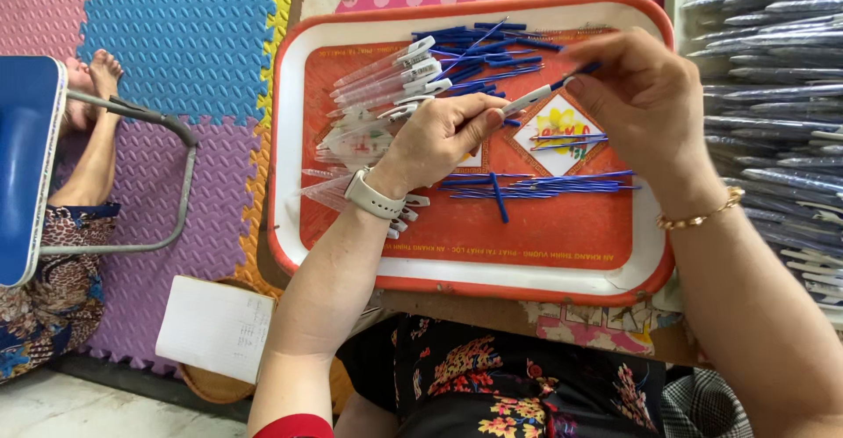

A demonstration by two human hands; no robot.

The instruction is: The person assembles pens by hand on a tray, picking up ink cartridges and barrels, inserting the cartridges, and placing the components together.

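Mid-assembly over the red tray (465, 275): left hand (439, 139) pinched shut on a clear pen barrel (527, 100), right hand (645, 95) closed fingertip-tight on a blue refill (575, 73) at the barrel's far-right end. Probably feeding refill into barrel; needs straight alignment and a steady push. More refills (536, 185) lying near centre, barrels (386, 78) piled far left.

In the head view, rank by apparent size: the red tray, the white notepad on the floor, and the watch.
1. red tray
2. white notepad, though it lies farther from the camera, so its true size is unsure
3. watch
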